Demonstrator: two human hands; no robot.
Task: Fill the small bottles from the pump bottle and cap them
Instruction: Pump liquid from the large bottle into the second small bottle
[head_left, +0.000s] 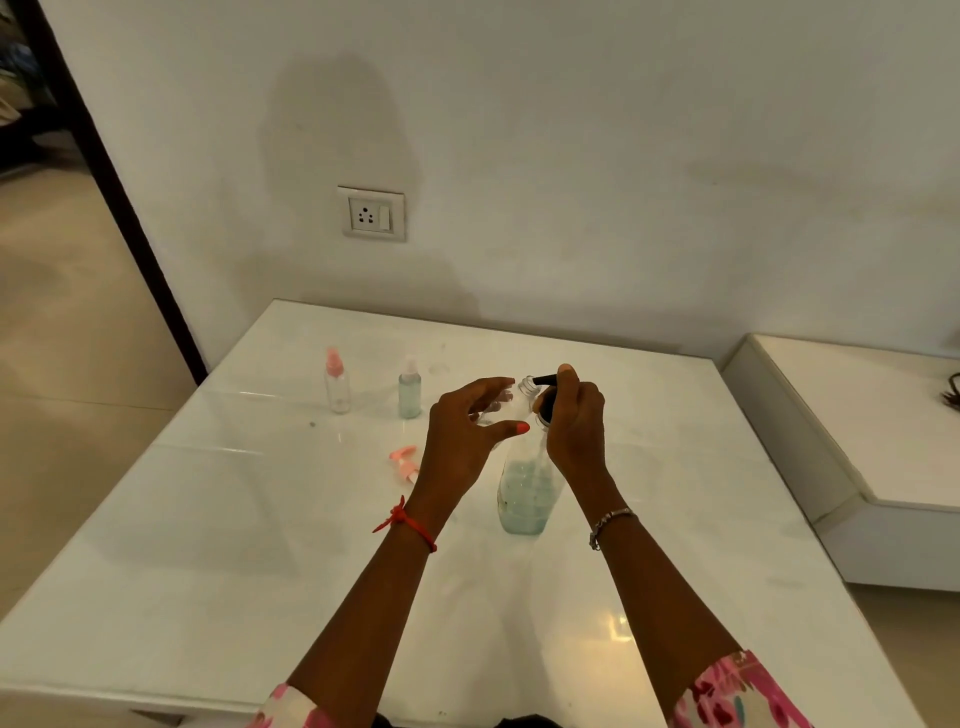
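Two hands meet above the middle of the white worktop (208, 519). The left hand (467, 431) curls its fingers and thumb round a small clear bottle (519, 397), held off the surface and tipped so its uncapped neck points toward the right hand. I cannot tell whether there is any liquid in it. The right hand (571, 421) wraps the head of the pump bottle (524, 493), one finger lying on top of the pump, and the black nozzle (545, 381) sticks out leftward, its tip right at the mouth of the small bottle. The pump bottle stands upright on the worktop under that hand, clear, with pale blue-green liquid in its lower part.

Farther back and to the left two more small bottles stand upright and apart: a pink-capped bottle (337, 387) that looks clear inside, and to its right a pale-capped bottle (410, 395) filled with green liquid. A loose pink spray cap (405, 462) lies on its side just left of the left hand.

A red thread (410, 525) circles the left wrist, a metal bracelet (610, 522) the right. A wall socket (371, 213) sits on the wall behind.
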